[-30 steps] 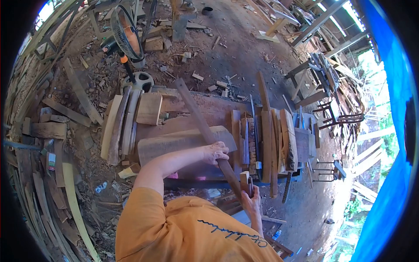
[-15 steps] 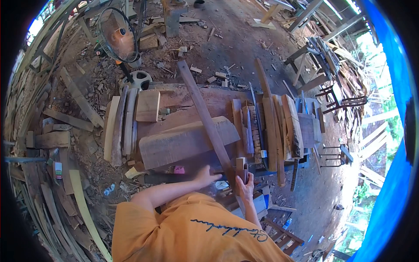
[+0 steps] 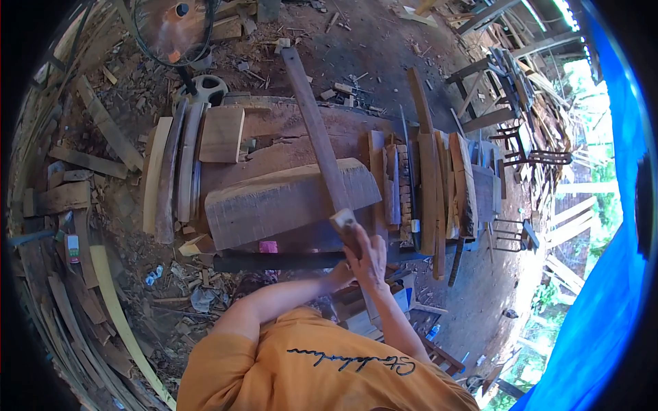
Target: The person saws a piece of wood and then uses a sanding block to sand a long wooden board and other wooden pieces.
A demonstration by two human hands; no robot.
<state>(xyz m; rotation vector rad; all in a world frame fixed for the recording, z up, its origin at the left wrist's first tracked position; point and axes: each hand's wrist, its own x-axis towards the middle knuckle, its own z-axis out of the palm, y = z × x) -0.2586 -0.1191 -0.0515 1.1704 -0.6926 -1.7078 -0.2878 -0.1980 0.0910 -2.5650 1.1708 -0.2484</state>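
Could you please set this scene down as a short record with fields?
Right hand: grip closed around a block-like tool over the long wooden strip
Left hand: close to the strip, partly hidden; grip unclear
Strip: crosses over the thick plank
Bench: bears the plank, with wood pieces towards both ends
Beyond the bench: fan at far left, scattered offcuts

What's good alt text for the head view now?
The right hand holds a wooden block against a long board crossing a thick timber; the left hand, partly hidden, is close by. A fan stands at upper left.
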